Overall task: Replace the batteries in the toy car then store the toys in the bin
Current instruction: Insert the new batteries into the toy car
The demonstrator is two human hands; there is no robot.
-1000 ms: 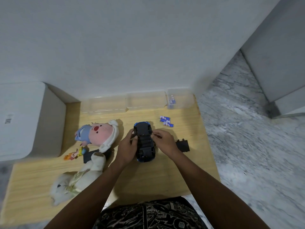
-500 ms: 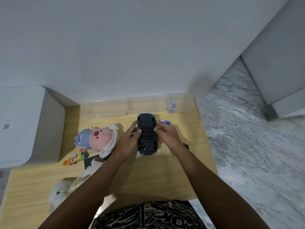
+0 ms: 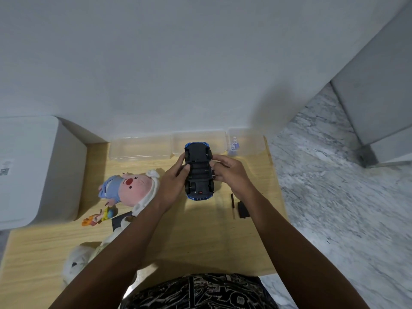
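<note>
Both hands clamping upturned toy car [image 3: 199,170], now lifting it off table [image 3: 200,237] toward clear bins [image 3: 140,148]: left hand [image 3: 172,184] gripping left flank, right hand [image 3: 229,172] pinching right flank. Battery bay lying open, apparently empty; cover [image 3: 243,210] waiting beside right wrist. Fresh cells going in next, likely.

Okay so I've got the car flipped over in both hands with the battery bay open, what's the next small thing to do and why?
Probably free your right hand and fetch a battery from the clear container behind it. The toy car is belly-up with its compartment uncovered and looks empty, the black cover lies on the table, and your left hand alone can likely keep its grip on the car.
</note>
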